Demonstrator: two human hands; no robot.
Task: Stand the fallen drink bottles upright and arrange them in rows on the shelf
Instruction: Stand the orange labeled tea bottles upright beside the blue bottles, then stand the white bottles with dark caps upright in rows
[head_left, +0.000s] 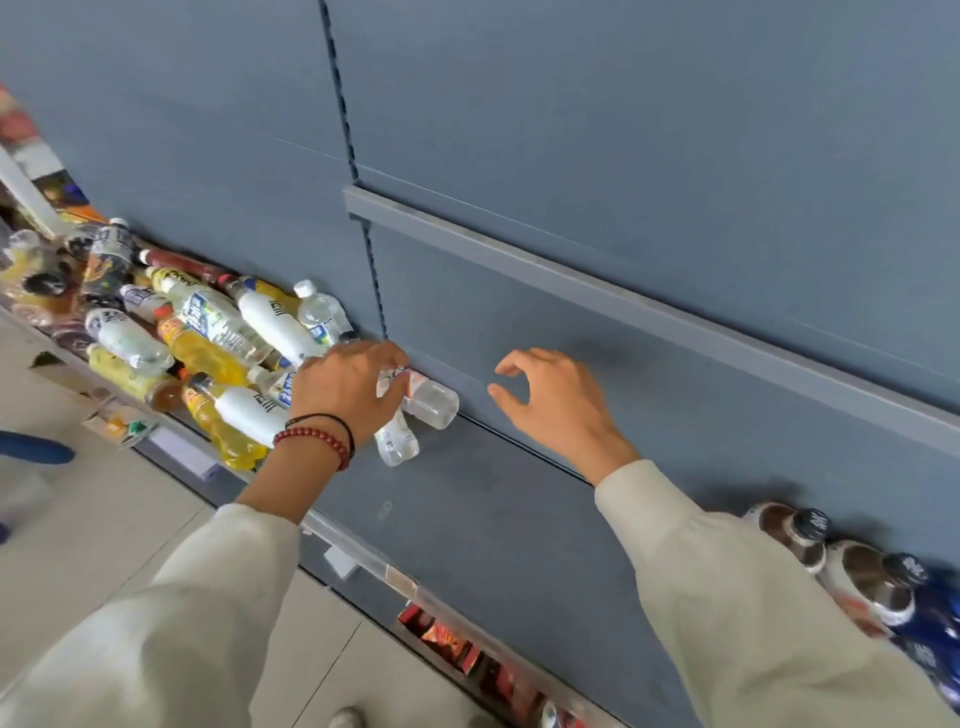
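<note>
Blue-grey store shelf (498, 499), early in the tidy: my left hand (345, 389) curls round a fallen clear bottle (434, 406) at the heap's (208, 332) edge, my right hand (550, 400) hovers empty, fingers loosely spread; next, I judge, the bottle needs tipping upright on bare shelf.

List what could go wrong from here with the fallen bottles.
The left hand grips where two clear bottles lie crossed; lifting one could send the other rolling off the shelf. The heaped pile lies right beside that hand and may slide. The right hand hovers, holding nothing.
</note>
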